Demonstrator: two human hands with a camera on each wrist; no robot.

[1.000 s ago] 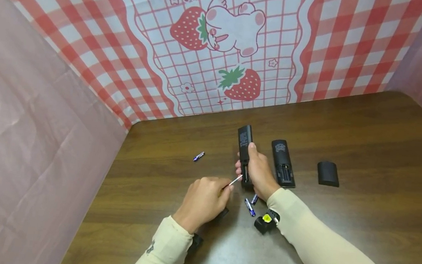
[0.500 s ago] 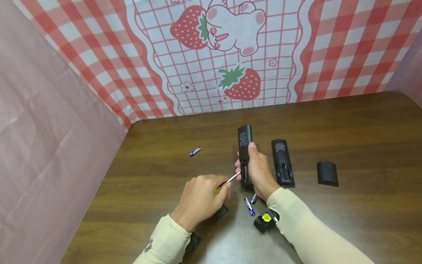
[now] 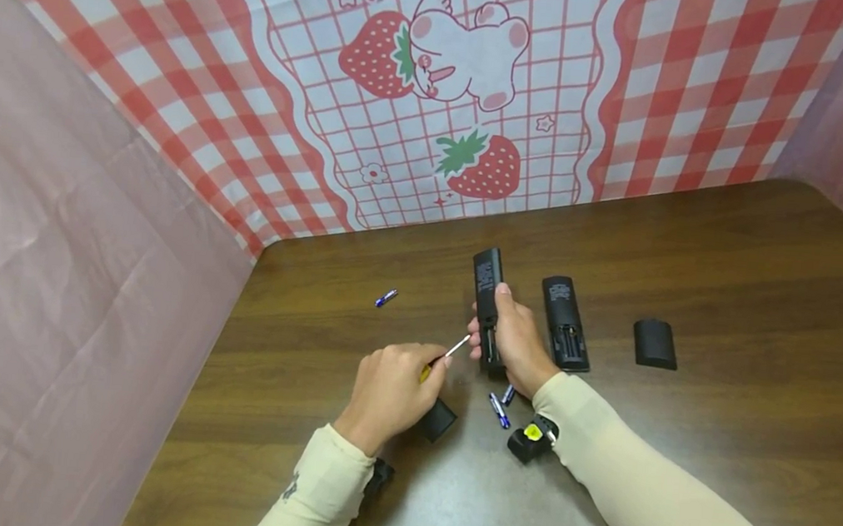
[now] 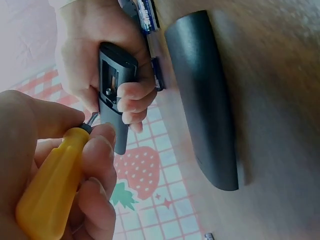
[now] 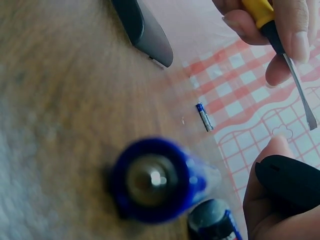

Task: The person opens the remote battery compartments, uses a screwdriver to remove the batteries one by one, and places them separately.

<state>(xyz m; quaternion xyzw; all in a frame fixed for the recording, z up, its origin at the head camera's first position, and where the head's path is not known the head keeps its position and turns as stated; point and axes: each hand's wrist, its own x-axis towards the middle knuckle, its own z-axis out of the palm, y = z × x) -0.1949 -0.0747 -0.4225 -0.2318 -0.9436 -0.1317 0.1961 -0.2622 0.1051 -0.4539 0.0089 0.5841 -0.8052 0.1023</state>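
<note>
My left hand (image 3: 389,390) grips a screwdriver (image 4: 52,185) by its yellow handle, thumb and fingers near the collar. The thin flat-tipped shaft (image 5: 300,90) points toward the remote control, its tip just left of it in the head view. In my right hand (image 3: 523,339) is a black remote control (image 3: 487,285), back side up, with its battery compartment (image 4: 108,80) uncovered and metal contacts showing inside. Two blue-and-silver batteries (image 3: 499,410) lie by my right wrist. Below my left hand rests a black battery cover (image 4: 202,100).
A second black remote (image 3: 565,321) lies right of my right hand, compartment uncovered. Farther right is another black cover (image 3: 655,344). A single battery (image 3: 386,297) lies at the back left of the wooden table (image 3: 751,275). A checked strawberry cloth (image 3: 678,85) hangs behind.
My left hand has drawn back left with the screwdriver, its tip leaving the remote's compartment. The lone battery has rolled farther left and back. My right hand stays nearly still.
</note>
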